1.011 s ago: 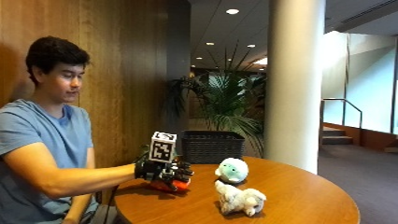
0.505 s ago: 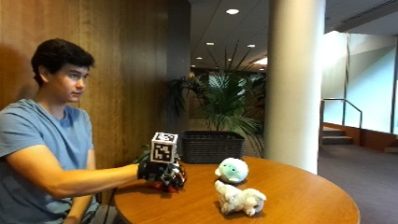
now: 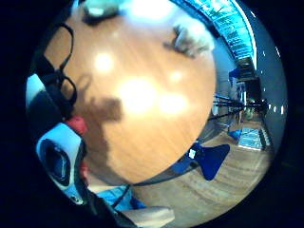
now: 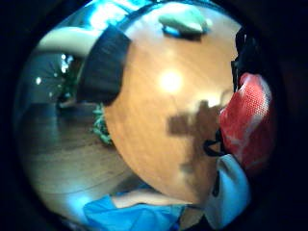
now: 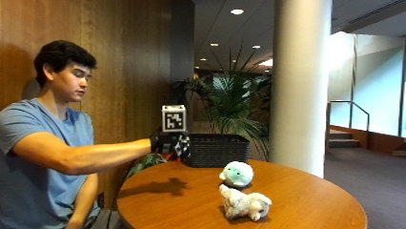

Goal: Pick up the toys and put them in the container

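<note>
The gloved right hand point(image 5: 170, 144), fingers curled round a red toy point(image 4: 248, 122), hovers beside the dark basket point(image 5: 216, 150), contents unseen.

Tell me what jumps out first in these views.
The gloved right hand is raised above the round wooden table, holding a red toy beside the dark woven basket. Two plush toys sit mid-table: a round green-faced one and a fluffy white one.

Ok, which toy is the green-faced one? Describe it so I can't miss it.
On the round wooden table, two plush toys sit near the middle. The green-faced toy is the one nearer the dark basket: a round ball, unlike the shaggy white four-legged toy beside it.
</note>
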